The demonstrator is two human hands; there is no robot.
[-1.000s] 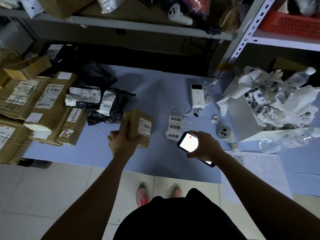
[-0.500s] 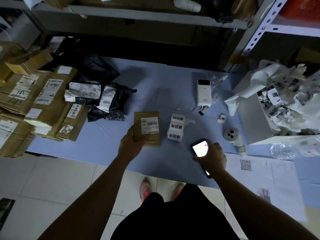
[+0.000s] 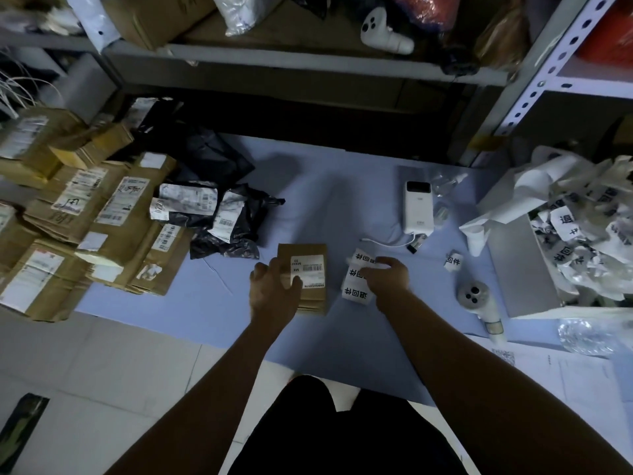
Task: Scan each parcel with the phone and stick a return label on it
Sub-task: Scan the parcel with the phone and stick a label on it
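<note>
- Small brown cardboard parcel (image 3: pixel 313 293) with a white barcode sticker lies flat near the front edge of the pale blue sheet (image 3: pixel 308 200). Its left side is covered by the left hand (image 3: pixel 274 289), whose curled fingers grip it.
- Right hand (image 3: pixel 388 279), just beside, closes curled fingers on the white strip of printed return labels (image 3: pixel 356 293). Its fingertips are hidden.
- The sticker's print is too dim to read.

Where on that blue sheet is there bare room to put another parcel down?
Bare blue sheet lies behind the small parcel, between the black bags and power bank. Crowded: stacked boxes left, scrap-filled box right.
</note>
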